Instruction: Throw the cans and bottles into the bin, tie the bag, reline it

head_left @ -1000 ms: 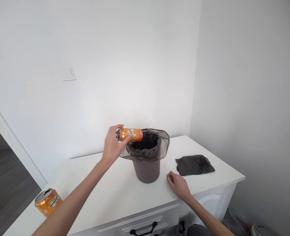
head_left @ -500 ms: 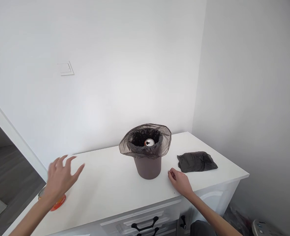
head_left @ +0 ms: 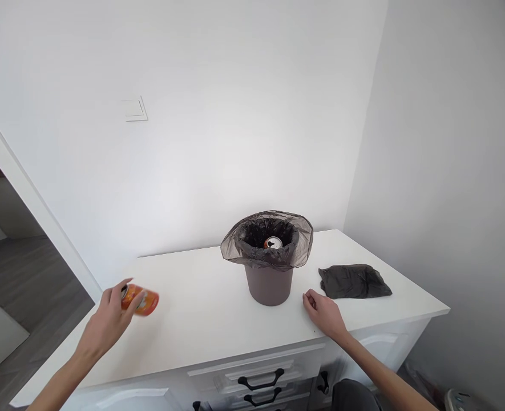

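An orange can (head_left: 146,301) is gripped in my left hand (head_left: 114,311), tilted on its side over the left part of the white countertop (head_left: 192,297). My right hand (head_left: 324,313) rests on the counter near its front edge, fingers curled in, with nothing visible in them. A brown bin (head_left: 269,285) stands between my hands, lined with a dark translucent bag (head_left: 300,237) folded over its rim. Inside the bin, the top of another can (head_left: 273,242) shows. Just beyond my right hand lies a folded black bag (head_left: 355,281).
White drawers with black handles (head_left: 261,381) are below the counter's front edge. A light switch (head_left: 136,108) is on the wall behind. At the left is a doorway with a dark floor (head_left: 55,285); a side wall rises at the right.
My left hand was open above the orange can at the counter's left end; now it holds the can, raised and tilted. The view has shifted slightly, while my right hand stays on the counter.
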